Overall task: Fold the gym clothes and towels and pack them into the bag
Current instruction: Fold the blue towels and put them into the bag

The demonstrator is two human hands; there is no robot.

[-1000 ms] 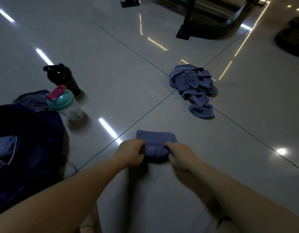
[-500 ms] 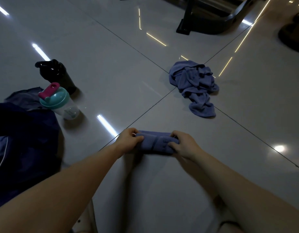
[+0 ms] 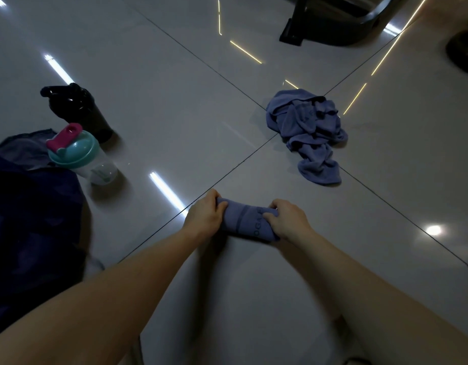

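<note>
A gym floor — black machine base (image 3: pixel 330 25), shaker bottles (image 3: pixel 82 154), glossy tiles (image 3: pixel 174 88).

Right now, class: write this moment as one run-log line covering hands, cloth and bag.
left hand: grips rolled cloth, left end | right hand: grips its right end | crumpled cloth: unfolded on floor | bag: at left, rolled cloth outside

two bottles (image 3: pixel 81 143) stand left, bag (image 3: pixel 30 222) before them, crumpled towel (image 3: pixel 309 133) right.
</note>
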